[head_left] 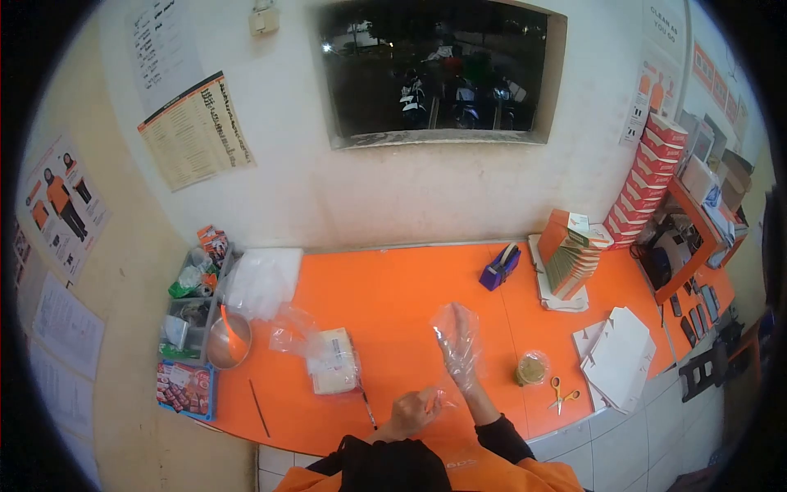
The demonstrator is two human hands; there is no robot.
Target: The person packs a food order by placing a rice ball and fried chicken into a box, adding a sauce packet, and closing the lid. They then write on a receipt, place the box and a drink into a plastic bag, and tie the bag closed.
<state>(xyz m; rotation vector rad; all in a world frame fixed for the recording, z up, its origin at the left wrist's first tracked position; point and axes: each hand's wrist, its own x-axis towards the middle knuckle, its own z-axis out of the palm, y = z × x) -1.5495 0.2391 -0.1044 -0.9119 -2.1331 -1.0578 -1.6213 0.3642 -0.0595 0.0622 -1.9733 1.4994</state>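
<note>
A clear plastic glove or bag [475,338] covers my right hand [459,348], which is raised over the orange table with its fingers stretched out. Lower down, near the right wrist, my left hand [414,412] is closed, pinching the loose edge of that clear plastic. Left of my hands lies a whitish packet [334,365] in clear wrap, and a pen [368,408] rests by its lower corner. A small jar with greenish-brown contents [531,369] stands to the right, beside yellow-handled scissors [562,395].
A purple tape dispenser [500,266] and stacked orange-and-green boxes [570,261] stand toward the wall. White cardboard sheets [619,361] lie at right. A metal bowl with an orange utensil [228,343], grey bins [187,316] and plastic sheets [262,283] occupy the left side.
</note>
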